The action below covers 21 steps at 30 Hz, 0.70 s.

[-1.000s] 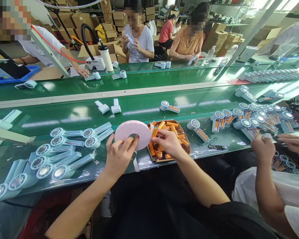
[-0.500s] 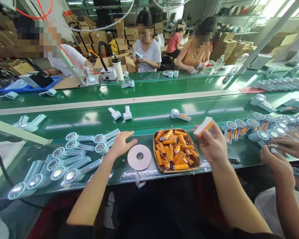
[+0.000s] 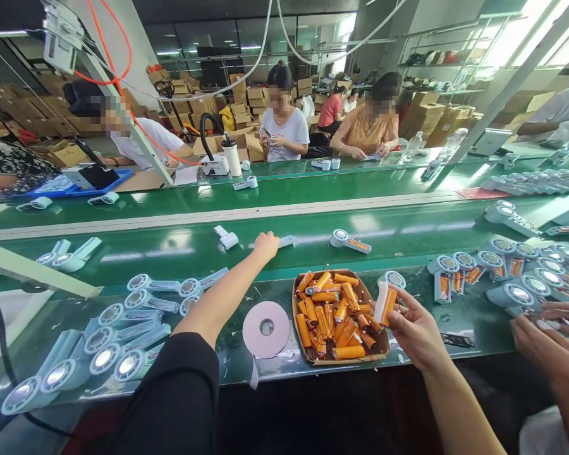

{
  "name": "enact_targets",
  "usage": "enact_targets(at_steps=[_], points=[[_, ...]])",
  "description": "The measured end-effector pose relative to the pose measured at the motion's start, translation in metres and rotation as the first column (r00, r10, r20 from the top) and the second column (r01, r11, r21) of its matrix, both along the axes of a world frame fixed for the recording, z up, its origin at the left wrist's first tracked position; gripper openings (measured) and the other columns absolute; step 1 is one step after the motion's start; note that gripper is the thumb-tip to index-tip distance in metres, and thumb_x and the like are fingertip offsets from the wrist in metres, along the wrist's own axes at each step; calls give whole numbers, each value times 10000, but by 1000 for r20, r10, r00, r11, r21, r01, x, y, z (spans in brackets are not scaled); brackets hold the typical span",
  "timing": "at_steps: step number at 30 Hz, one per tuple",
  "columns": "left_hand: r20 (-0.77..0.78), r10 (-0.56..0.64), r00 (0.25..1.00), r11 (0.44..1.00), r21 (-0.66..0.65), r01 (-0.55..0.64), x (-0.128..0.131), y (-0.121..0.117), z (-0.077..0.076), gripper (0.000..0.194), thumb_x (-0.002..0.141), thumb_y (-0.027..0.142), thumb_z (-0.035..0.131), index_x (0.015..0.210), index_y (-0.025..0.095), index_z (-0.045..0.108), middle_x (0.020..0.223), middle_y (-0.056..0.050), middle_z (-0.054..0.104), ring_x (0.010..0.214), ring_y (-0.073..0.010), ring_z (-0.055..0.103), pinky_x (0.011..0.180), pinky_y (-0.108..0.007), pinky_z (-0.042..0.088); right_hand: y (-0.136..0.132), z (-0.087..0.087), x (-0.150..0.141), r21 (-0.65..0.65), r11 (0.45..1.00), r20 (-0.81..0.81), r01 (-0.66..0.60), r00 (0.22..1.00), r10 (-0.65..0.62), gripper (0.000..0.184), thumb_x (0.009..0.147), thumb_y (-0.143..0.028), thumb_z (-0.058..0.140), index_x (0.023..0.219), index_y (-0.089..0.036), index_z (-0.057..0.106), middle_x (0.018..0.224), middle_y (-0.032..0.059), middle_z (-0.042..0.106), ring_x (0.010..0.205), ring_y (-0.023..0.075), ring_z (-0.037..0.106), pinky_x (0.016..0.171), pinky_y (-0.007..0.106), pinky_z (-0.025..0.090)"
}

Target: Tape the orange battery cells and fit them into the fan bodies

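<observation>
My left hand stretches over the green conveyor belt, its fingers closed on a pale blue handheld fan; the handle sticks out to the right and the hand covers the rest. My right hand holds an orange battery with a white strip along one side. Just behind that battery a fan head shows. Between my arms sits a cardboard tray full of orange batteries. Left of it lies a roll of pale tape, its loose end hanging over the table edge.
Several fans lie in rows at left. More fans with orange batteries inside stand at right, beside a co-worker's hands. On the belt are a fan and another with a battery. Co-workers sit across the belt.
My left hand has moved from beside the tape roll forward onto the belt and closed on a fan. My right hand has lowered slightly, still with the battery, now more upright. The view has tilted up.
</observation>
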State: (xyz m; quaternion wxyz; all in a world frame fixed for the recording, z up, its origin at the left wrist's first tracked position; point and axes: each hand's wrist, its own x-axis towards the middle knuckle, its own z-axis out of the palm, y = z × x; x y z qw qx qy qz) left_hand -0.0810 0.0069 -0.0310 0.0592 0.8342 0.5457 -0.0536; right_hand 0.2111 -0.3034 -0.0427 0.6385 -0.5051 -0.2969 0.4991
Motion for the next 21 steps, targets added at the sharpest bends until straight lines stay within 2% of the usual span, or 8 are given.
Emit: enact_targets(at_steps=[2,4,6,8,11,15,18,21], points=[[-3,-156,988,988,-14,156,12,-6,-5,433,990,381,711,1372,197,626,1448,-137,591,1300,-309,586,1072,-533,541,16,9,-2,70,995,-7,66,998,-65,754,653,-418,1007,1332,-308,699,927,69,839,749,261,810,612,321,644],[5,-301,954,953,-30,301,21,-13,-8,450,951,295,743,1384,249,629,1467,-134,584,1328,-316,560,1064,-503,543,40,21,-11,166,981,-6,102,995,-102,754,670,-447,991,1344,-316,679,938,57,840,775,251,809,653,325,648],[7,-407,913,912,-50,407,28,-19,-10,426,925,205,740,1334,295,666,1480,-122,585,1364,-313,531,1049,-453,546,68,32,-20,230,971,43,59,997,-71,734,682,-457,976,1331,-307,669,937,48,839,818,251,811,745,365,660],[-4,-469,883,881,-72,468,34,-24,-11,332,932,167,716,1243,282,712,1475,-117,595,1396,-309,509,1045,-427,545,99,38,-27,232,971,146,-49,989,15,722,692,-458,956,1325,-283,657,916,38,835,835,251,808,791,392,657],[-36,-485,874,872,-98,480,46,-27,-13,214,978,247,704,1188,207,717,1409,-118,632,1355,-300,550,1076,-484,537,145,36,-32,161,956,371,-246,912,172,692,722,-466,895,1323,-230,645,829,10,818,793,226,788,789,379,639],[-66,-428,901,898,-143,416,67,-25,-12,313,1013,395,695,1237,178,688,1317,-105,675,1199,-257,656,1051,-503,568,190,28,-35,75,925,608,-374,752,255,481,762,-389,832,1185,-201,702,668,-46,764,599,163,681,683,312,579],[-65,-364,929,921,-177,348,77,-20,-5,316,1017,410,693,1244,190,688,1297,-101,687,1151,-239,680,1005,-463,597,206,24,-39,65,909,663,-411,699,268,277,767,-304,851,1002,-225,729,574,-77,704,491,140,575,608,296,530],[-29,-309,951,937,-179,299,77,-21,6,306,1019,423,689,1220,192,694,1249,-90,703,1105,-226,693,972,-440,607,207,26,-44,61,895,716,-441,644,269,199,807,-313,881,904,-234,726,560,-80,657,518,147,577,631,311,546]])
